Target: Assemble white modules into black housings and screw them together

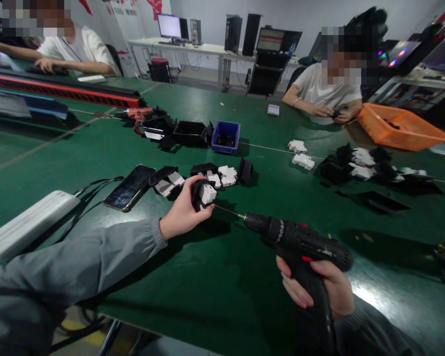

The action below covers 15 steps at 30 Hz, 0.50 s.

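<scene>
My left hand (183, 210) is closed around a small black-and-white plastic housing (206, 194), held just over the green table. In my right hand (319, 287) is a black cordless drill (300, 240), gripped by its handle and pointing left. Its long thin bit (228, 211) reaches to the lower edge of the housing near my left thumb; whether it sits in a screw I cannot tell. Right behind my left hand lie white plastic parts (227, 176) and black shells, including a black-and-white piece (166, 182) to the left.
A phone (129, 188) and a white power bank (29, 225) with a cable lie left. Farther back are a blue bin (225, 137), a black bin (190, 132) and an orange drill (139, 116). Black and white parts (363, 165) and an orange basket (404, 128) stand right. Two people sit across.
</scene>
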### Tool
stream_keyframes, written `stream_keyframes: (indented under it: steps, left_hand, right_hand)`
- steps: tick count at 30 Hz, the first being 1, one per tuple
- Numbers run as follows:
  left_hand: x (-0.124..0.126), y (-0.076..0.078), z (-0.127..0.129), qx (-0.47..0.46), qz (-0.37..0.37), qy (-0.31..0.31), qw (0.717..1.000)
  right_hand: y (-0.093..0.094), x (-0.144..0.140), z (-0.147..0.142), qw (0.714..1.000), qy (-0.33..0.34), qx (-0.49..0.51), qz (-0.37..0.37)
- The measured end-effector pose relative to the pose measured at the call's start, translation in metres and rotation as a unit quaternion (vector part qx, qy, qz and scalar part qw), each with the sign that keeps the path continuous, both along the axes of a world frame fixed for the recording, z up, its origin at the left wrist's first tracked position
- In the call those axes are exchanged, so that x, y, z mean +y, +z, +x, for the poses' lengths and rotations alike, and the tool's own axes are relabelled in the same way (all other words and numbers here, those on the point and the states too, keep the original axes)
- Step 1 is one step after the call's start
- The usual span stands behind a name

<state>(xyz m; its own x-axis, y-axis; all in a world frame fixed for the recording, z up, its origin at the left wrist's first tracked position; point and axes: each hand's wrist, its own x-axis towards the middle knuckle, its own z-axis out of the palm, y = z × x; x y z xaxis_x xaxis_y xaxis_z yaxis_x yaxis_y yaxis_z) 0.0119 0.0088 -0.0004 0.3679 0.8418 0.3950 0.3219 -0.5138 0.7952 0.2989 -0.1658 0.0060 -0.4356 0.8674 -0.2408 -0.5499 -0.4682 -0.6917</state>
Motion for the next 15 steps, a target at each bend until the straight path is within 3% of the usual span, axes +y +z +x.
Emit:
stream_keyframes:
  steps: [6,15]
  left_hand:
    - [-0.0003,-0.0008,0.0004,-0.001,0.010,0.008,1.000]
    - [-0.0029,-0.0012,0.0013,0.012,0.006,0.000,1.000]
  right_hand:
    - [-0.0041,-0.0015,-0.0041,0.999,0.000,0.038,0.010]
    - [-0.0024,-0.0013,-0.0028,1.000,0.011,0.003,0.006]
